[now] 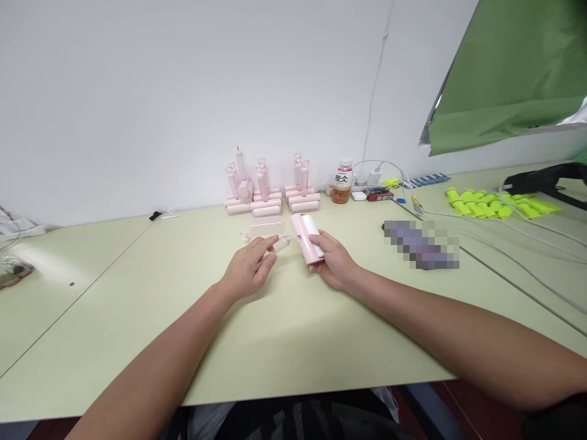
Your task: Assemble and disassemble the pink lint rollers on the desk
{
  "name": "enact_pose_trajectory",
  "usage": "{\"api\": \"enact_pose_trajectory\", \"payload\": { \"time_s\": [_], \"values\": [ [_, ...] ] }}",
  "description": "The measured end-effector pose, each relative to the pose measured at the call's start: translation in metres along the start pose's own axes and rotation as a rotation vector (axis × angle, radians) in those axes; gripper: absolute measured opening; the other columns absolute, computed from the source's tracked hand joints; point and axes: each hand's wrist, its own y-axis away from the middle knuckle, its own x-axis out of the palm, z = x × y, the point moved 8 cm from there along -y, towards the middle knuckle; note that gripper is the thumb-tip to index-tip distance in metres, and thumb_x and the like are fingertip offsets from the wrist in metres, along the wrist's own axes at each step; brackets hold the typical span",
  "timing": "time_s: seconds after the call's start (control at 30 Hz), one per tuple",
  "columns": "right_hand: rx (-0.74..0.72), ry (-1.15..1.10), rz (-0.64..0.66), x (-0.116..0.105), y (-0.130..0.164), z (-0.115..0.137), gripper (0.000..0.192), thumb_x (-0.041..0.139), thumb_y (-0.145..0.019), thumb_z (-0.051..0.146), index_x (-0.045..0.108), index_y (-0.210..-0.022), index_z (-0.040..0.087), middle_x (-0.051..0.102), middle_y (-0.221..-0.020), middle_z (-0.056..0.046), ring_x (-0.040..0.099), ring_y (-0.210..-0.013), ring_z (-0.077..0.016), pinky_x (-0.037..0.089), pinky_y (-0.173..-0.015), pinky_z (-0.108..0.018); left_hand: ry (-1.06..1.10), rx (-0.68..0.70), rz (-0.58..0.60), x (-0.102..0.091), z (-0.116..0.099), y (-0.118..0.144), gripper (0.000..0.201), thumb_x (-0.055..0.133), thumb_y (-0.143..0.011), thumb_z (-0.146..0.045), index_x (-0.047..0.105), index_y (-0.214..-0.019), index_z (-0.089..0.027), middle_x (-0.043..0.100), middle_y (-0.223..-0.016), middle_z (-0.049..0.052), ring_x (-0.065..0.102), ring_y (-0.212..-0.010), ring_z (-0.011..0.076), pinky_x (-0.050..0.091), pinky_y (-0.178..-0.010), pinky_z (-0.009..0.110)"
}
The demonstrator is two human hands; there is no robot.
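Observation:
My right hand [337, 260] is closed around a pink half-round lint roller head [302, 241] with a white roll [312, 231] along its side. The thumb presses on the white roll. To the left, my left hand [250, 266] pinches a short pale, see-through handle [281, 244] between thumb and fingers. Its tip points at the pink head, with a small gap between them. Just beyond my left hand lie a clear rectangular cover [266, 225] and a small pink piece [245, 237].
Against the wall stand several pink rollers [266, 205] with upright looped handles [305, 177]. Right of them are a brown bottle [342, 181], a small red box [380, 194] and white cables [495, 220]. Several yellow pieces [486, 205] and a blurred purple object [419, 244] lie at the right.

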Motion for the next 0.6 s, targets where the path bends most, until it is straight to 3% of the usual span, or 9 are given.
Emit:
{"api": "enact_pose_trajectory", "payload": {
  "time_s": [0.4, 0.6],
  "values": [
    [-0.028, 0.088, 0.022, 0.0018, 0.0033, -0.0011, 0.036, 0.065, -0.07, 0.037, 0.053, -0.102, 0.024, 0.053, -0.066, 0.005, 0.049, -0.053, -0.0123, 0.042, -0.038, -0.021, -0.016, 0.046, 0.068, 0.0043, -0.0028, 0.0001, 0.038, 0.042, -0.096, -0.031, 0.056, -0.128, -0.017, 0.065, -0.087, 0.006, 0.06, -0.074, 0.0163, 0.047, -0.069, 0.029],
    [-0.053, 0.23, 0.011, 0.003, 0.0056, 0.0007, 0.041, 0.065, -0.071, 0.037, 0.052, -0.107, 0.025, 0.056, -0.081, 0.003, 0.053, -0.058, -0.0127, 0.047, -0.039, -0.023, -0.032, 0.044, 0.12, 0.0061, -0.0024, 0.0009, 0.037, 0.044, -0.095, -0.031, 0.057, -0.127, -0.017, 0.067, -0.089, 0.005, 0.06, -0.069, 0.0146, 0.046, -0.067, 0.028]
  ]
}}
